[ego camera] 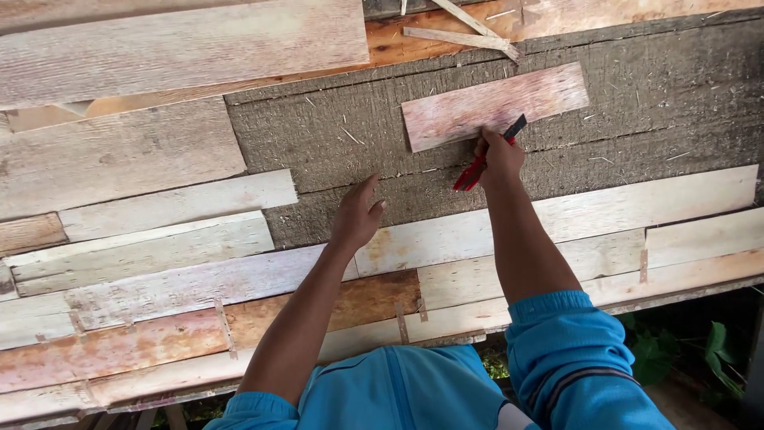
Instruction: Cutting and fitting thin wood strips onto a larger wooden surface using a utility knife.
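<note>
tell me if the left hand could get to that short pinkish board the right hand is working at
Probably yes. The left hand rests open on bare grey surface, and nothing lies between it and the short pinkish board. The right hand, holding a red-handled tool, covers only the board's lower edge.

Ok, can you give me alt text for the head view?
The right hand presses a red-handled tool against the lower edge of a small pinkish board lying on a rough grey surface. The left hand rests flat on that surface, among pale wooden planks.

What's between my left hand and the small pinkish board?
In the head view, only bare grey fibrous board with stray splinters lies between the left hand and the pinkish board.
</note>
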